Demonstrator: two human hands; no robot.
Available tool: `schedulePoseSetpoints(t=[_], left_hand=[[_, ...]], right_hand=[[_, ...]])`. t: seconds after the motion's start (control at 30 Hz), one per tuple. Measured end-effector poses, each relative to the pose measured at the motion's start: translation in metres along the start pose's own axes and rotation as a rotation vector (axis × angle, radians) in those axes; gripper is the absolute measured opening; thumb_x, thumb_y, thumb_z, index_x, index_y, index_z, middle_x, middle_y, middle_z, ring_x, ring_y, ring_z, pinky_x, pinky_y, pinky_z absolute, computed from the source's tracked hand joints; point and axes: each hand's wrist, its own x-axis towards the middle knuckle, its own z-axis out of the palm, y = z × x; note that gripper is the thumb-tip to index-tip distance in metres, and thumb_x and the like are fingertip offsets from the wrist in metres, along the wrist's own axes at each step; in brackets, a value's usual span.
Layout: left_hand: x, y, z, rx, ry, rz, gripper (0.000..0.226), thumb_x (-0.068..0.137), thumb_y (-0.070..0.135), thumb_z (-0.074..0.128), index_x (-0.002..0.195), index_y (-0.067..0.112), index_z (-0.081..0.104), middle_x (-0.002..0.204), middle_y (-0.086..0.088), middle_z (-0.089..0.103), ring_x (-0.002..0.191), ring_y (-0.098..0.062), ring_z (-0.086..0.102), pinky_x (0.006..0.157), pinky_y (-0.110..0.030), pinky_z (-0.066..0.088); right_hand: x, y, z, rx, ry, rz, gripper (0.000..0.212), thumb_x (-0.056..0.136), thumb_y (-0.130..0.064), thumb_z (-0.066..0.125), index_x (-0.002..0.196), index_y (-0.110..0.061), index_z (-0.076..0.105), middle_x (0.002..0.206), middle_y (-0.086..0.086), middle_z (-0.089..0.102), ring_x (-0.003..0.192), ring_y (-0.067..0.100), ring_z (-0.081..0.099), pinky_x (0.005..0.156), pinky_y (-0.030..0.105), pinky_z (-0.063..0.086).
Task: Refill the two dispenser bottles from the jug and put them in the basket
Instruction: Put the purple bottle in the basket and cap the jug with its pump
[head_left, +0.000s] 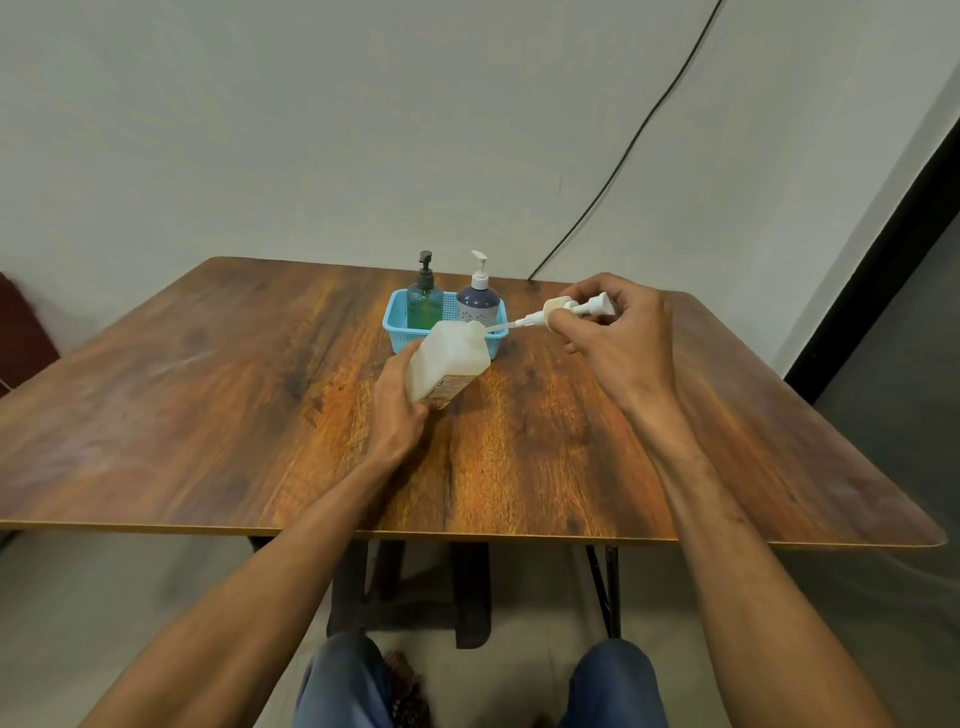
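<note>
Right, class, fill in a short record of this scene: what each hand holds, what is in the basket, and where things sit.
left hand: grips the jug, tilted above the table
right hand: pinches a white pump, its tube reaching to the jug's top
basket: blue, behind the jug
in basket: green bottle and dark blue bottle, upright, pumps on

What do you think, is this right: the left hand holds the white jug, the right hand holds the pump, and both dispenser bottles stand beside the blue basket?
Not quite. The head view shows the green bottle and the dark blue bottle standing inside the blue basket, not beside it. The left hand does hold the white jug, the right hand the pump.
</note>
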Motion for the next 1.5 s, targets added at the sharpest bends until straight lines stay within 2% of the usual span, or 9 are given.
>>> schedulePoseSetpoints(t=[0.13,0.3,0.47,0.57,0.77,0.97,1.2,1.37,1.5], left_hand=[[-0.005,-0.003,0.005,-0.029,-0.009,0.022,0.072,0.083,0.011,0.073,0.146,0.019,0.039,0.14,-0.001,0.048,0.126,-0.01,0.044,0.102,-0.03,0.039],[-0.011,-0.008,0.013,-0.067,0.014,0.053,0.075,0.082,0.015,0.076,0.146,0.021,0.038,0.141,0.002,0.048,0.124,-0.001,0.041,0.1,-0.018,0.036],[-0.009,-0.012,0.015,-0.063,0.013,0.048,0.077,0.081,0.017,0.076,0.147,0.024,0.037,0.14,0.004,0.048,0.128,-0.008,0.044,0.106,-0.034,0.043],[-0.009,-0.014,0.016,-0.052,0.011,0.074,0.076,0.082,0.018,0.075,0.147,0.024,0.037,0.14,0.005,0.048,0.128,-0.007,0.044,0.107,-0.039,0.044],[-0.008,-0.017,0.016,-0.064,-0.002,0.069,0.078,0.081,0.021,0.076,0.148,0.024,0.035,0.141,0.004,0.048,0.128,-0.008,0.044,0.106,-0.038,0.044],[-0.006,-0.02,0.017,-0.069,-0.001,0.054,0.078,0.082,0.022,0.075,0.148,0.027,0.035,0.142,0.004,0.048,0.129,-0.009,0.044,0.106,-0.043,0.046],[-0.006,-0.018,0.015,-0.09,0.003,0.049,0.079,0.081,0.022,0.076,0.148,0.023,0.036,0.141,0.003,0.049,0.126,-0.006,0.044,0.105,-0.036,0.045],[-0.006,-0.017,0.013,-0.117,0.005,0.026,0.081,0.078,0.021,0.078,0.148,0.023,0.037,0.141,0.005,0.05,0.126,-0.002,0.044,0.104,-0.038,0.048],[-0.005,-0.02,0.015,-0.125,-0.013,0.04,0.083,0.077,0.023,0.079,0.148,0.022,0.037,0.142,0.006,0.05,0.128,-0.005,0.046,0.102,-0.044,0.05]], right_hand=[[0.013,0.016,0.017,0.017,-0.097,0.079,0.011,0.071,-0.019,0.08,0.081,-0.016,0.076,0.078,0.004,0.075,0.075,0.034,0.072,0.063,0.058,0.059],[0.021,0.026,0.044,0.006,-0.17,0.093,0.025,0.073,-0.012,0.087,0.093,-0.007,0.072,0.091,0.008,0.072,0.08,0.026,0.071,0.07,0.051,0.063],[0.028,0.021,0.06,0.01,-0.206,0.076,0.024,0.078,-0.007,0.085,0.096,-0.001,0.071,0.094,0.015,0.072,0.088,0.035,0.07,0.074,0.047,0.062],[0.031,0.018,0.065,-0.027,-0.268,0.066,0.027,0.078,-0.005,0.084,0.101,-0.002,0.072,0.097,0.01,0.072,0.089,0.028,0.071,0.074,0.034,0.061],[0.032,0.029,0.077,-0.102,-0.317,0.043,0.026,0.075,-0.006,0.085,0.098,-0.003,0.073,0.091,0.01,0.072,0.075,0.02,0.067,0.049,0.011,0.047],[0.036,0.034,0.083,-0.103,-0.318,0.037,0.028,0.077,-0.008,0.085,0.101,-0.003,0.073,0.092,0.006,0.07,0.078,0.02,0.068,0.051,0.012,0.049],[0.034,0.046,0.091,-0.109,-0.28,0.002,0.021,0.076,-0.017,0.088,0.089,-0.009,0.072,0.086,0.002,0.069,0.073,0.011,0.062,0.062,0.024,0.05],[0.03,0.052,0.094,0.003,-0.296,0.014,0.036,0.076,-0.023,0.09,0.102,-0.009,0.07,0.094,0.0,0.068,0.077,0.003,0.059,0.06,0.009,0.047],[0.03,0.06,0.097,0.033,-0.316,0.053,0.035,0.076,-0.013,0.089,0.106,-0.012,0.071,0.104,0.004,0.07,0.087,0.016,0.064,0.073,0.029,0.056]])
